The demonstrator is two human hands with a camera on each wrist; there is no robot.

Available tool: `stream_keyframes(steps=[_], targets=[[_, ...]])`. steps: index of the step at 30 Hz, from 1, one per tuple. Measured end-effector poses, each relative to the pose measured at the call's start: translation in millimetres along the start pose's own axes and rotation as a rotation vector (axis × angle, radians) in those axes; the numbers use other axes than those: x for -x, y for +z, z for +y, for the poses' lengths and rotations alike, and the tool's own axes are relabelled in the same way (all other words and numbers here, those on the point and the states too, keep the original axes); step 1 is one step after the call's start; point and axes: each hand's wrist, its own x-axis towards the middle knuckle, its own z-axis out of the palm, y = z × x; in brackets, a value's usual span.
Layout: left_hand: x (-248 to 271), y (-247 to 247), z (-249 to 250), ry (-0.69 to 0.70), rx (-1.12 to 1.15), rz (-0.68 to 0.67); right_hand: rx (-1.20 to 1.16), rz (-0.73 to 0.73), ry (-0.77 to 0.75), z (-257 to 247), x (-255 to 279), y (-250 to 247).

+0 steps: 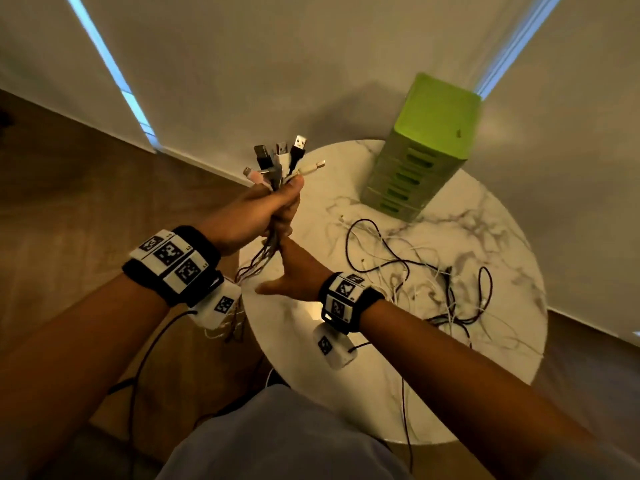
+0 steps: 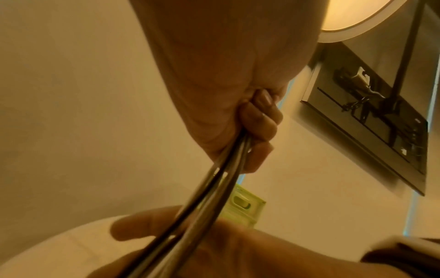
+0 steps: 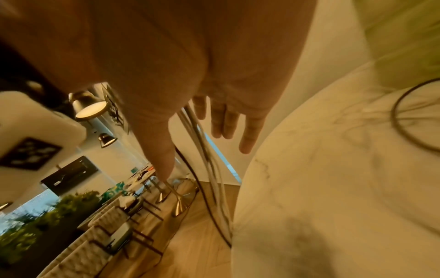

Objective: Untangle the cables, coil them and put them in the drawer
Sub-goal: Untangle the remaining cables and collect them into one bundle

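My left hand (image 1: 273, 209) grips a bundle of several cables (image 1: 282, 161) in a fist, their USB plugs sticking up above the thumb. The cable strands (image 2: 214, 184) hang down from the fist past my wrist. My right hand (image 1: 294, 271) is just below it, fingers straight and spread, held flat beside the hanging strands (image 3: 207, 159) without gripping them. A tangle of black and white cables (image 1: 433, 282) lies on the round marble table (image 1: 381, 393). A green drawer unit (image 1: 426, 147) with several closed drawers stands at the table's far side.
The table stands in a corner against white walls, over a wooden floor (image 1: 86, 209). Black sensor leads (image 1: 138, 375) hang from my wrists toward the floor. In the right wrist view, chairs (image 3: 107, 225) and lamps (image 3: 90, 109) stand further off in the room.
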Motion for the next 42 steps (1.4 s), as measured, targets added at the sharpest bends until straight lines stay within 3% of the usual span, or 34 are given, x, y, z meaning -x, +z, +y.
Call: stream_keyframes(steps=[5, 9, 13, 22, 27, 29, 31, 35, 37, 42], targets=[[-36.0, 48.2, -0.5, -0.02, 0.051, -0.081, -0.038, 0.027, 0.306, 63.0, 65.4, -35.7], [-55.8, 91.1, -1.3, -0.042, 0.038, -0.133, 0.025, 0.198, 0.608, 134.8, 120.5, -51.9], [-74.4, 123.7, -6.5, -0.073, 0.05, -0.161, 0.056, 0.234, 0.743, 191.9, 149.5, -56.7], [-92.1, 154.3, -30.6, -0.15, 0.112, -0.051, 0.037, 0.315, 0.744, 222.0, 130.7, -54.3], [-94.1, 157.0, -50.3, -0.186, 0.06, -0.003, 0.011, 0.279, 0.715, 227.4, 124.7, -62.6], [-95.7, 156.9, -58.7, -0.175, 0.015, 0.05, -0.001, 0.34, 0.633, 219.7, 125.5, -75.7], [-97.0, 157.3, -65.0, -0.17, 0.027, 0.11, -0.027, 0.495, 0.483, 203.5, 128.4, -95.2], [-100.0, 166.6, -64.5, -0.173, 0.176, 0.181, -0.427, 0.756, 0.247, 145.0, 132.7, -138.8], [-101.5, 173.8, -59.1, -0.171, 0.228, 0.185, -0.49, 0.777, 0.17, 117.2, 133.9, -151.6], [-99.6, 188.8, -48.3, -0.107, 0.269, 0.086, -0.324, 0.733, 0.086, 82.2, 135.7, -136.1]])
